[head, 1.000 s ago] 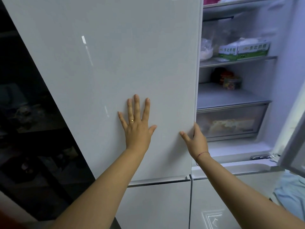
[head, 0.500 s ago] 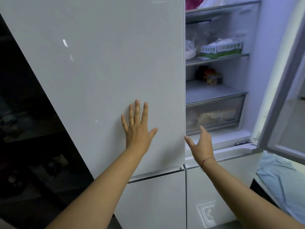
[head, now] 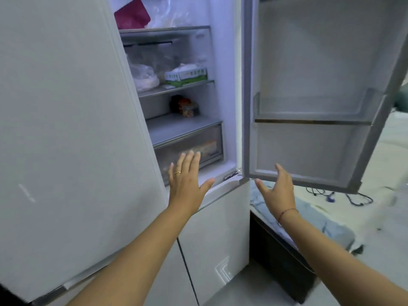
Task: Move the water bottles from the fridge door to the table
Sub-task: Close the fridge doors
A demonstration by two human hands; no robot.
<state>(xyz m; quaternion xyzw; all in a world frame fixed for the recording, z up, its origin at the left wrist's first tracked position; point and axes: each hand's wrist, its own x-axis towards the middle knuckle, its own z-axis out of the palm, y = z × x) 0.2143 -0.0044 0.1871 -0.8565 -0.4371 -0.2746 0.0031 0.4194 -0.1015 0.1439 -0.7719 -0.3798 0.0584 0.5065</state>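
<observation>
The right fridge door stands wide open, and its one visible door shelf holds nothing. No water bottle is in view. My left hand is open with fingers spread, in front of the fridge's lower drawer, off the shut left door. My right hand is open too, fingers up, just under the bottom edge of the open right door; whether it touches the edge I cannot tell.
Inside the fridge are glass shelves with a green-and-white carton, plastic bags, a small jar and a clear drawer. A low surface with a blue cloth and dark cables lies to the right.
The view has swung right, bringing the open right door into sight. My left hand has come off the left door panel, and my right hand has moved right, under the open door's bottom edge.
</observation>
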